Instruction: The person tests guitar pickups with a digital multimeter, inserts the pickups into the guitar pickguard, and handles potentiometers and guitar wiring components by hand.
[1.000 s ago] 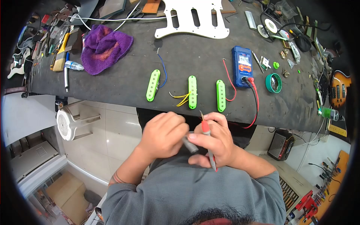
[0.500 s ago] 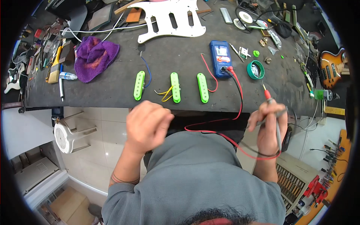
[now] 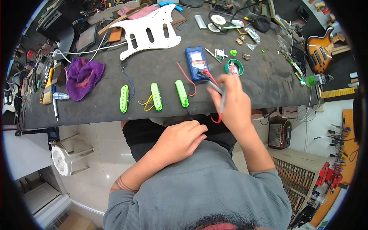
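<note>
My right hand (image 3: 232,101) is closed around slim grey multimeter probes (image 3: 222,102), held over the table's front edge; their tips are hard to make out. Red and black leads plug into the blue multimeter (image 3: 197,63), just beyond that hand. My left hand (image 3: 183,138) is curled, palm down, in front of my shirt, its inside hidden. Three light-green guitar pickups lie near the edge: one with a blue wire (image 3: 124,99), one with yellow wires (image 3: 156,97), and one with a red wire (image 3: 181,94), which is closest to the probes.
A white pickguard (image 3: 156,28) lies at the back. To the left are a purple cloth (image 3: 82,78) and a yellow-handled brush (image 3: 48,86). A green round container (image 3: 234,67) with small parts sits right of the meter. A sunburst guitar body (image 3: 320,50) is far right.
My right hand has moved left and forward with the probes, towards the meter. My left hand has shifted right and closer to my body. The view has turned, so the table appears shifted left.
</note>
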A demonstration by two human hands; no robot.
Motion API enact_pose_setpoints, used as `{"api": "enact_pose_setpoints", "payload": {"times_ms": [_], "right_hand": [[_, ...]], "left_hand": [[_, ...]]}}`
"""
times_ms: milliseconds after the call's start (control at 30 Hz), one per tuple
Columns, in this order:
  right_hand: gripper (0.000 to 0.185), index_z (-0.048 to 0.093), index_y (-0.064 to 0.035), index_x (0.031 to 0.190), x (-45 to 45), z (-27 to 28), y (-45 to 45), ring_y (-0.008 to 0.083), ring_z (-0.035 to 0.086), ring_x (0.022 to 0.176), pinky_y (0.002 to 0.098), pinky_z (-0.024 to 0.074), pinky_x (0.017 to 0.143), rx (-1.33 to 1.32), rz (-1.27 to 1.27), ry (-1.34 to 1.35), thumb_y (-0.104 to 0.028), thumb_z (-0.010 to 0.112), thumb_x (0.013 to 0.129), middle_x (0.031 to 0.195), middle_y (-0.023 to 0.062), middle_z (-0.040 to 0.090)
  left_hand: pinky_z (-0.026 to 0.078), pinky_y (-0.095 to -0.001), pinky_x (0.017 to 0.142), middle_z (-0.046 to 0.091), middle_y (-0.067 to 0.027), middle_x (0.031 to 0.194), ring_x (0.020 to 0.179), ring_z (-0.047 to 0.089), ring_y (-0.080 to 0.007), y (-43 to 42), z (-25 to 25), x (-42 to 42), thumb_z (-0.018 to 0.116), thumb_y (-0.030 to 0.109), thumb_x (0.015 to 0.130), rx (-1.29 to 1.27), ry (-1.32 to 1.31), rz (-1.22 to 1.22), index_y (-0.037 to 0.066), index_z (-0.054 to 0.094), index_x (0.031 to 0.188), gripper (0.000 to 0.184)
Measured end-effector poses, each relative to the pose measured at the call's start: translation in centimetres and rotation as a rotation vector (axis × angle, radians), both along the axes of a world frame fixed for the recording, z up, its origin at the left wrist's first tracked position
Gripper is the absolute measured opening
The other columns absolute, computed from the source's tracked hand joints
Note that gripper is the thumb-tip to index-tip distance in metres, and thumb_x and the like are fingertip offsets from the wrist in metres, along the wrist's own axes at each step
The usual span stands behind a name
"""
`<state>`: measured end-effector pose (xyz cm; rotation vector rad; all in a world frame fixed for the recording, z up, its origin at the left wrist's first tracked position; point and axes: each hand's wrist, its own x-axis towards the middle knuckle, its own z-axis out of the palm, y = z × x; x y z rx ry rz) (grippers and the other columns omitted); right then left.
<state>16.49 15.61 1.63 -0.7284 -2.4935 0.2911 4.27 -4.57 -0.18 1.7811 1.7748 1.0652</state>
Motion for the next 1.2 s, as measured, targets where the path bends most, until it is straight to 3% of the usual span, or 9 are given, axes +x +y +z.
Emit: {"api": "enact_pose_setpoints", "payload": {"times_ms": [167, 233, 533, 767, 833, 967, 1033, 1100, 1200], "right_hand": [[0.048, 0.061, -0.0062, 0.124, -4.4, -0.2, 1.4, 0.0323, 0.081, 0.076, 0.0411, 0.0658, 0.062, 0.098, -0.022, -0.193, -0.038, 0.088, 0.1, 0.114, 0.0163, 0.071], [0.044, 0.062, -0.0083, 0.124, -4.5, 0.1, 1.8, 0.0377, 0.08, 0.082, 0.0475, 0.0644, 0.067, 0.027, -0.02, -0.215, -0.039, 0.085, 0.103, 0.113, 0.0139, 0.073], [0.029, 0.064, -0.0099, 0.121, -3.3, -0.1, 3.3, 0.0304, 0.079, 0.071, 0.0408, 0.0608, 0.059, 0.199, 0.176, -0.165, -0.025, 0.082, 0.103, 0.099, 0.0117, 0.071], [0.027, 0.07, -0.0089, 0.112, 3.8, 7.4, 3.1, 0.0339, 0.075, 0.074, 0.0441, 0.0574, 0.064, 0.128, 0.159, 0.111, -0.024, 0.089, 0.099, 0.095, 0.0107, 0.073], [0.025, 0.072, -0.0061, 0.111, 6.3, 10.4, 3.4, 0.0307, 0.072, 0.073, 0.0416, 0.0568, 0.067, -0.013, 0.008, 0.17, -0.021, 0.089, 0.1, 0.096, 0.0115, 0.074], [0.023, 0.068, -0.0036, 0.109, 10.4, 14.7, 7.9, 0.0199, 0.06, 0.074, 0.036, 0.052, 0.072, 0.128, -0.198, 0.304, -0.023, 0.08, 0.11, 0.086, 0.0122, 0.067], [0.026, 0.067, -0.0037, 0.108, 10.6, 16.3, 10.9, 0.0228, 0.057, 0.072, 0.0355, 0.0507, 0.072, 0.206, -0.315, 0.275, -0.028, 0.077, 0.113, 0.082, 0.0117, 0.065], [0.031, 0.069, -0.0037, 0.109, 11.0, 17.5, 16.2, 0.0323, 0.067, 0.074, 0.0409, 0.0538, 0.074, 0.216, -0.332, 0.126, -0.034, 0.075, 0.113, 0.083, 0.015, 0.07], [0.039, 0.071, -0.0054, 0.115, 10.8, 15.8, 27.1, 0.0463, 0.077, 0.096, 0.053, 0.0584, 0.08, 0.402, -0.284, -0.025, -0.045, 0.072, 0.113, 0.097, 0.0218, 0.079]], "left_hand": [[0.063, -0.0445, 0.081, 0.077, -0.0109, 0.105, 0.095, 0.077, -0.0337, 0.1, 0.3, -0.1, 0.082, 0.015, 0.102, -0.02, 0.043, -0.028, 0.005, 0.074, 0.117, 0.02], [0.063, -0.0444, 0.081, 0.076, -0.0108, 0.105, 0.096, 0.077, -0.0337, -0.7, 0.3, 0.1, 0.082, 0.015, 0.102, -0.056, 0.041, -0.027, 0.006, 0.074, 0.117, 0.02], [0.062, -0.0441, 0.084, 0.077, -0.0111, 0.102, 0.096, 0.077, -0.0342, -2.7, -2.1, 0.6, 0.081, 0.012, 0.103, -0.127, -0.014, 0.011, 0.005, 0.076, 0.114, 0.014], [0.063, -0.0445, 0.085, 0.078, -0.011, 0.104, 0.099, 0.078, -0.0338, -1.9, -1.5, 0.4, 0.079, 0.013, 0.104, -0.153, 0.003, -0.035, 0.005, 0.076, 0.115, 0.014], [0.063, -0.0448, 0.086, 0.078, -0.0111, 0.105, 0.099, 0.078, -0.0339, -1.6, -1.6, 0.6, 0.079, 0.014, 0.104, -0.175, -0.002, -0.052, 0.006, 0.076, 0.115, 0.014], [0.063, -0.0452, 0.086, 0.078, -0.0111, 0.106, 0.1, 0.078, -0.0342, -0.6, -2.1, 1.2, 0.079, 0.016, 0.105, -0.173, -0.009, -0.092, 0.006, 0.076, 0.115, 0.015], [0.063, -0.0452, 0.086, 0.078, -0.0111, 0.106, 0.1, 0.078, -0.0342, 0.0, -2.1, 1.5, 0.079, 0.016, 0.105, -0.172, 0.001, -0.122, 0.006, 0.076, 0.116, 0.015], [0.063, -0.045, 0.087, 0.078, -0.0111, 0.106, 0.1, 0.078, -0.0341, 0.4, -1.8, 1.8, 0.079, 0.017, 0.105, -0.182, 0.025, -0.149, 0.006, 0.076, 0.116, 0.015], [0.063, -0.045, 0.087, 0.078, -0.0113, 0.106, 0.1, 0.078, -0.0338, 0.7, -1.3, 2.3, 0.079, 0.017, 0.106, -0.191, 0.055, -0.162, 0.006, 0.076, 0.116, 0.016]]}}
